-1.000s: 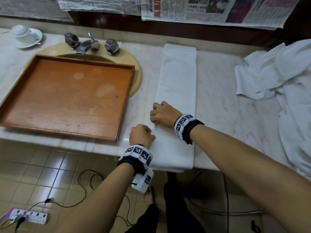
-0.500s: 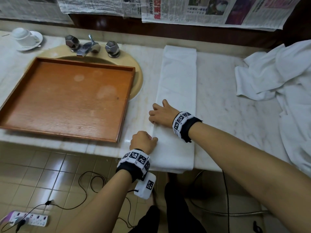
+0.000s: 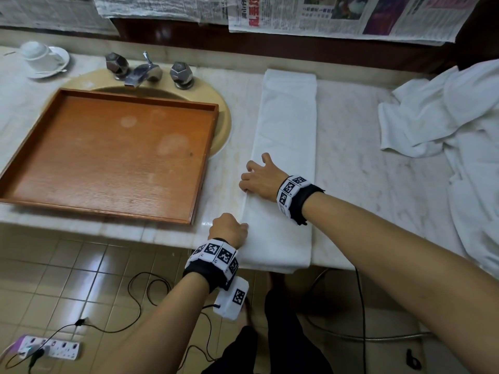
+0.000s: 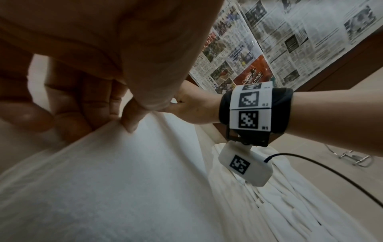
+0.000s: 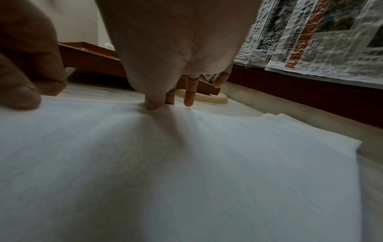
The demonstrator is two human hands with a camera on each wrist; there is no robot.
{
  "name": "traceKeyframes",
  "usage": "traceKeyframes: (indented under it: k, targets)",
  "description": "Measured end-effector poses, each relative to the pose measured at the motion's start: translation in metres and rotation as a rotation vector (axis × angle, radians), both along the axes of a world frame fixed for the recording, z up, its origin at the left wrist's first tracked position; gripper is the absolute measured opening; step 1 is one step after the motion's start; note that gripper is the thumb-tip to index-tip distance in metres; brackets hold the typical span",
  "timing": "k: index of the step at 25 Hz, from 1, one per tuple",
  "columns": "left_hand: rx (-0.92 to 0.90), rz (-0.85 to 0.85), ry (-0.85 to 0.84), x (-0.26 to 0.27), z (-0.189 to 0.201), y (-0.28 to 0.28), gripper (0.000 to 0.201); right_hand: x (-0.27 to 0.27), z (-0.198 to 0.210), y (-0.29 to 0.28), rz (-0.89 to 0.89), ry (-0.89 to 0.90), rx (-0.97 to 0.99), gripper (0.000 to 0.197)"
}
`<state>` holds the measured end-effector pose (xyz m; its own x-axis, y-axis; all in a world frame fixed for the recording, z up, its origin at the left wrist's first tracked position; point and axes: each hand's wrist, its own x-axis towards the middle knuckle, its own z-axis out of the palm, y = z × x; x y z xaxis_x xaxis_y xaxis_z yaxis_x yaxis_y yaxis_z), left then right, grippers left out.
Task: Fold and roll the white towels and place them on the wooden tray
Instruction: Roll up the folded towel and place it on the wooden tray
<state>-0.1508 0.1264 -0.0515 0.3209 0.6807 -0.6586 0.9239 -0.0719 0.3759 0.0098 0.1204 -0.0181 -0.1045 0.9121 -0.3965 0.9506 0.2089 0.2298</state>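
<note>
Fingers of left hand [image 3: 229, 228] and right hand [image 3: 259, 177] pinch folded towel's [image 3: 286, 136] left edge.

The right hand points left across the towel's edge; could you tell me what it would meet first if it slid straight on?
Probably the wooden tray: only bare marble counter lies between the right hand and its near side wall.

Under my two hands, left hand [image 3: 228, 228] and right hand [image 3: 260, 178], lies one folded towel [image 3: 286, 125]. Off to my right sits one heap of loose towels [image 3: 445, 122]; how many are in it I cannot tell. Left of my grip I count one tray [image 3: 108, 155], one tap [image 3: 143, 72] with two knobs [image 3: 181, 74], and one cup [image 3: 37, 54] on one saucer [image 3: 60, 56].
</note>
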Motion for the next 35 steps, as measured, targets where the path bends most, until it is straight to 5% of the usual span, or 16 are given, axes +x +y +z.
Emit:
traceKeyframes:
  k: [12, 17, 20, 22, 23, 26, 31, 33, 34, 35]
  targets:
    - [0.074, -0.041, 0.079, 0.009, -0.002, 0.004, 0.028, -0.002, -0.010, 0.009, -0.057, -0.021, -0.020, 0.037]
    - [0.320, -0.141, 0.083, 0.024, 0.014, 0.011, 0.030, -0.002, -0.035, -0.036, -0.500, 0.230, 0.144, 0.055]
    - [0.402, -0.411, -0.219, 0.051, 0.004, 0.008, 0.058, 0.016, -0.048, -0.077, -0.819, 0.319, 0.141, 0.062]
    - [0.319, -0.718, -0.253, 0.060, -0.015, 0.004, 0.062, 0.027, -0.054, -0.090, -0.890, 0.353, 0.097, 0.065]
    - [0.316, -0.736, -0.204, 0.059, -0.026, 0.006, 0.061, 0.030, -0.056, -0.093, -0.893, 0.362, 0.084, 0.066]
    - [0.294, -0.252, -0.016, 0.065, -0.027, 0.023, 0.064, 0.034, -0.058, -0.094, -0.885, 0.372, 0.112, 0.066]
    - [0.231, -0.543, -0.311, 0.104, -0.022, 0.032, 0.061, 0.049, -0.052, -0.084, -0.894, 0.367, 0.300, 0.049]
    - [0.194, -0.130, -0.176, 0.115, -0.022, 0.052, 0.063, 0.058, -0.049, -0.078, -0.888, 0.362, 0.336, 0.048]
    - [0.193, -0.036, -0.098, 0.122, -0.015, 0.059, 0.065, 0.062, -0.049, -0.074, -0.898, 0.356, 0.336, 0.051]
    - [0.223, -0.117, -0.115, 0.130, -0.010, 0.059, 0.065, 0.065, -0.048, -0.070, -0.915, 0.352, 0.317, 0.057]
